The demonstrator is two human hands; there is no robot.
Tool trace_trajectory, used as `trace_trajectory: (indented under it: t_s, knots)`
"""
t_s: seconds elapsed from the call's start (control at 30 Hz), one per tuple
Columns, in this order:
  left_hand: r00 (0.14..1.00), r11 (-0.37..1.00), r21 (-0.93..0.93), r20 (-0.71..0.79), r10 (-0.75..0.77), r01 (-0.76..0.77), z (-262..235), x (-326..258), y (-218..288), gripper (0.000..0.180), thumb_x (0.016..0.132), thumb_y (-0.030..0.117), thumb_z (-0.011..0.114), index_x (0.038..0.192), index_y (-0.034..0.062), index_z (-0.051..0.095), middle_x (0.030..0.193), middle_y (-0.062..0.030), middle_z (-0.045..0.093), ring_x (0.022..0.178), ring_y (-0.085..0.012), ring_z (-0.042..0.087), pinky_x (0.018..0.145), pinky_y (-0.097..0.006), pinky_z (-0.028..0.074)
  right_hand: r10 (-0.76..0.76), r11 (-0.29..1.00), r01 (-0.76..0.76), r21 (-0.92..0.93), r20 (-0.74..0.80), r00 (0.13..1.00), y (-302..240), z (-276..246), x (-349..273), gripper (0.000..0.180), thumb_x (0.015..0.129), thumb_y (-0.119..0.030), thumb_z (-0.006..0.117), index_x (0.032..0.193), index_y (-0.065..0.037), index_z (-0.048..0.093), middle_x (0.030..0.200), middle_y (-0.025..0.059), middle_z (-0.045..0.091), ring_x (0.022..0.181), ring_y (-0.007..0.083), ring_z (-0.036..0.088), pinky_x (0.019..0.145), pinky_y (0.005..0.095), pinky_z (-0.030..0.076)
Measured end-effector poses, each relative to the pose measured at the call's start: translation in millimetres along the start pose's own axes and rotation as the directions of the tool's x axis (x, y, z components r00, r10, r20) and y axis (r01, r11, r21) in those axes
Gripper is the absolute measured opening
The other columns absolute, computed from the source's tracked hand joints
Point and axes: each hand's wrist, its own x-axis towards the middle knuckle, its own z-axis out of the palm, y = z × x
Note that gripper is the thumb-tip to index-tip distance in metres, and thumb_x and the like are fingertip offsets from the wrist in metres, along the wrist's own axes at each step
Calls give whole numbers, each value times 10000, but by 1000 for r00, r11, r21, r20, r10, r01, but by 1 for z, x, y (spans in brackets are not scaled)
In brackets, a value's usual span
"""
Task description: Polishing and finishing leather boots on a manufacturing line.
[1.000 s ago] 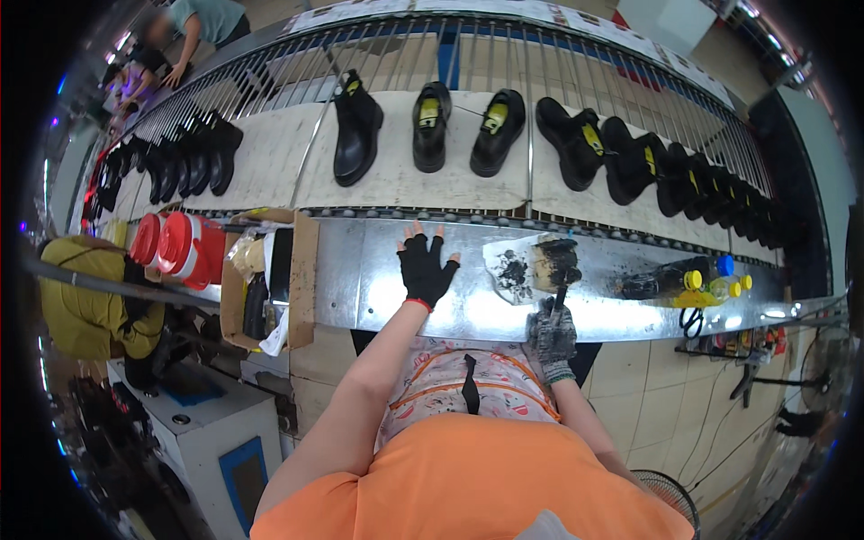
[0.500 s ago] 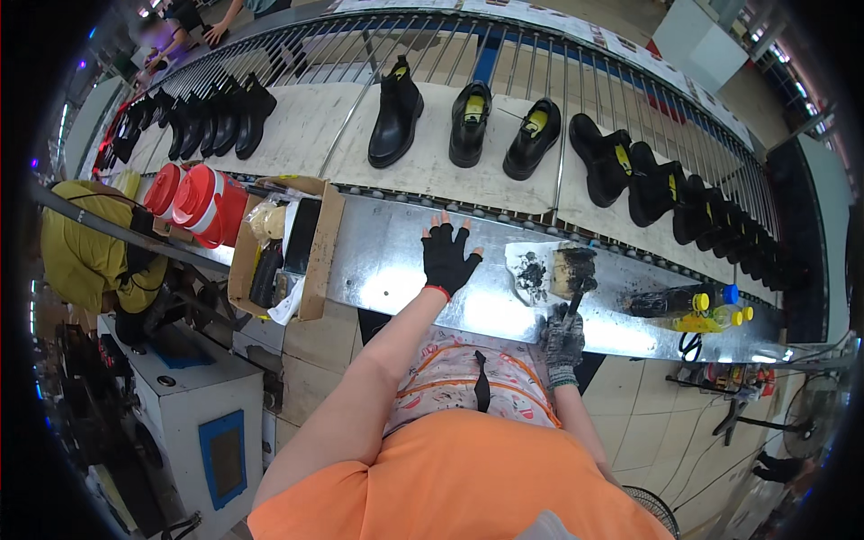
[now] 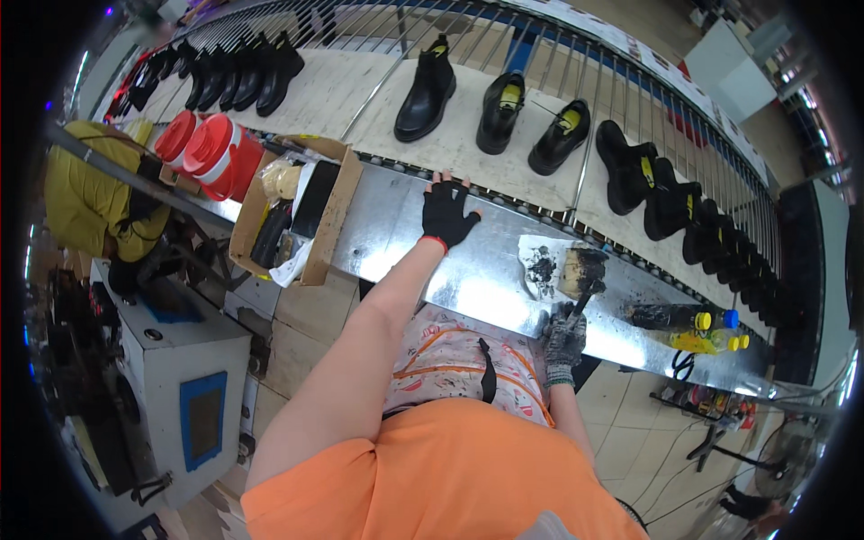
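Observation:
My left hand [image 3: 446, 213], in a black fingerless glove, lies with its fingers spread on the metal bench [image 3: 378, 229], fingertips at the far edge by the conveyor. My right hand [image 3: 563, 335], in a grey glove blackened with stain, is closed round a thin dark-handled tool [image 3: 586, 295]. The tool's far end meets a cream block [image 3: 573, 270] smeared with black; its working end is hard to make out. Beside the block is a white sheet [image 3: 533, 254] with black smudges. Beyond my hands, a black ankle boot [image 3: 427, 94] stands on the conveyor [image 3: 360, 126].
More black boots [image 3: 628, 166] line the conveyor on both sides. An open cardboard box [image 3: 324, 229] of supplies and red-and-white jugs [image 3: 220, 155] stand left. Bottles with yellow and blue caps [image 3: 711, 340] lie at the bench's right. A person in yellow [image 3: 90, 198] is at far left.
The whole view has tilted and shifted, so the bench and boots sit differently in it. My left hand stays spread on the bench, and my right hand keeps the tool at the block.

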Motion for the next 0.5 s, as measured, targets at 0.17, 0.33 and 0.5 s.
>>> trace_trajectory:
  t_s: [0.17,0.33,0.5]
  knots:
    - [936,924,154,-9,-352,349,-21,0,-29,760,809,593,485,1415,165,320,1460,-262,184,1348,-430,172,1076,-551,129,-24,992,21,-121,-27,999,-9,1,-6,81,905,-65,509,984,-62,526,745,32,547,487,86,483,432,225,418]
    - [875,860,172,-20,-485,480,-40,-9,-52,805,820,624,439,1446,157,240,1469,-252,176,1373,-397,140,1081,-551,115,14,995,-19,-103,-41,999,-12,3,-7,78,905,-73,521,981,-60,529,748,29,551,488,86,483,428,226,416]
    - [868,856,201,46,-494,476,-43,-9,-58,840,827,648,402,1452,119,212,1486,-228,157,1392,-364,107,1084,-555,95,50,995,-54,-88,-37,998,-9,3,-5,94,892,-48,534,985,-62,524,753,27,555,493,89,490,429,227,416]
